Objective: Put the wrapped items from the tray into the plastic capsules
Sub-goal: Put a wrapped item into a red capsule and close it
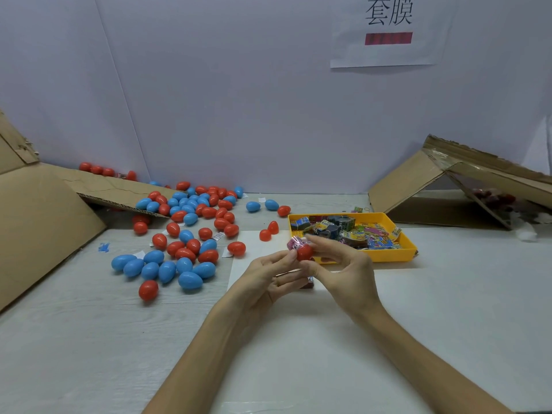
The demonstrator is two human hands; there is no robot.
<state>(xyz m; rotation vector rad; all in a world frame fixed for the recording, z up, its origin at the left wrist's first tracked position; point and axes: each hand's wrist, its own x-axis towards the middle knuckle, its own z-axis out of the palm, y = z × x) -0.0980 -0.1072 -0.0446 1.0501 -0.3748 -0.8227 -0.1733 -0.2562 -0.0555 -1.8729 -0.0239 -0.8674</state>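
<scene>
Both my hands meet above the table's middle. My left hand [268, 274] and my right hand [343, 270] together pinch a red capsule half [304, 253]. A pink wrapped item [295, 243] sticks out of its top, under my right fingertips. Just behind my right hand sits the yellow tray [397, 249], filled with several colourful wrapped items [352, 231]. Two red capsule halves [268, 231] stand upright to the tray's left. Something small and dark lies half hidden under my hands.
Several red and blue egg-shaped capsules [185, 234] are scattered over the left of the table. A flattened cardboard box [41, 216] lies at far left, another cardboard box [448, 186] at back right. A white sheet [254, 252] lies under my hands.
</scene>
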